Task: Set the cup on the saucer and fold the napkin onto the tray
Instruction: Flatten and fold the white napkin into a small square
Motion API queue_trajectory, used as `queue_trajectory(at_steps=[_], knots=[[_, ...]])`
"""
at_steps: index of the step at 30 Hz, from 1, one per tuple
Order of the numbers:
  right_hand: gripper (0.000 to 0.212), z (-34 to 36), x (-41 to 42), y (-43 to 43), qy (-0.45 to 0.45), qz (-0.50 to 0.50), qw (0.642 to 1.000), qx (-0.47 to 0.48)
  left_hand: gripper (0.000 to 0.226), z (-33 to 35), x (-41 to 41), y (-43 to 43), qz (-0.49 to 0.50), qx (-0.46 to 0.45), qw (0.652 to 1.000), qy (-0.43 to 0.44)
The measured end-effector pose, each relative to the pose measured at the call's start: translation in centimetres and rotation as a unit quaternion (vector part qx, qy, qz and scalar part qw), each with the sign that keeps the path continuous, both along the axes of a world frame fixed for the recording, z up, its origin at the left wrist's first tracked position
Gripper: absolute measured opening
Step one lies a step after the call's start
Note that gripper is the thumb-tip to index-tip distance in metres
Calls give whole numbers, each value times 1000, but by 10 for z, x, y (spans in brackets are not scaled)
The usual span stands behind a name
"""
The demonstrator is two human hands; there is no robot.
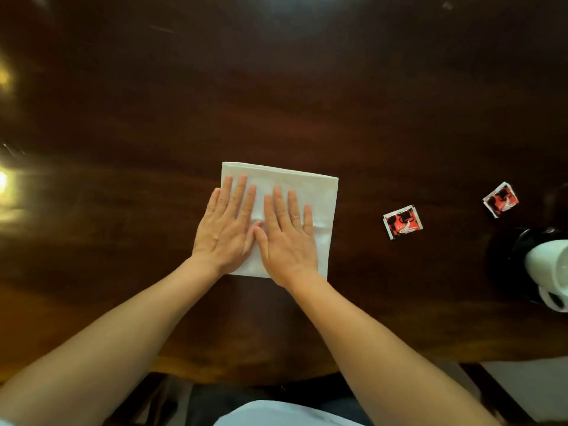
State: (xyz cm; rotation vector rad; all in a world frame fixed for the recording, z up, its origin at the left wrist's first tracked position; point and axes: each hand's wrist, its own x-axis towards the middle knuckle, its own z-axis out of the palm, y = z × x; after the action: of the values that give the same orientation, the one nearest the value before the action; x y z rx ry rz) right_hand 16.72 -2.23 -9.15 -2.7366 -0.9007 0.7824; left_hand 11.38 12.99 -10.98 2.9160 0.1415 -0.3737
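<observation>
A white square napkin (310, 192) lies flat on the dark wooden table (276, 103) in front of me. My left hand (226, 229) and my right hand (287, 238) rest side by side on it, palms down, fingers straight, thumbs touching. At the far right edge a white cup (550, 265) stands on a dark saucer (510, 259), partly cut off by the frame. No tray is in view.
Two small red-and-black sachets lie right of the napkin, one (402, 222) nearer and one (500, 200) farther right. The table's front edge (246, 372) curves just above my lap. Bright light glares at the left edge.
</observation>
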Motion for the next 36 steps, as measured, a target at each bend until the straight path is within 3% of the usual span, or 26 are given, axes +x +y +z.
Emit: queue_trajectory(at_steps=[5,10,14,18,22,26,36], knots=[[75,-20,13,-32,-84,18,996,-36,79,-1,2,1,17,21,1000,4],[76,-12,47,-65,-83,41,993,-76,83,8,5,9,2,20,999,27],[80,6,65,-73,-63,73,995,-36,89,20,6,35,-56,4,998,28],[71,12,60,-89,-82,-15,996,23,63,24,-7,59,-39,-42,997,-54],[52,6,54,-99,-55,-116,989,72,54,18,-14,63,33,-81,992,-88],[34,4,53,-102,-61,-142,981,116,43,17,-12,63,60,-121,984,-114],[19,4,52,-98,-74,-173,972,140,26,18,-10,58,116,-147,975,-122]])
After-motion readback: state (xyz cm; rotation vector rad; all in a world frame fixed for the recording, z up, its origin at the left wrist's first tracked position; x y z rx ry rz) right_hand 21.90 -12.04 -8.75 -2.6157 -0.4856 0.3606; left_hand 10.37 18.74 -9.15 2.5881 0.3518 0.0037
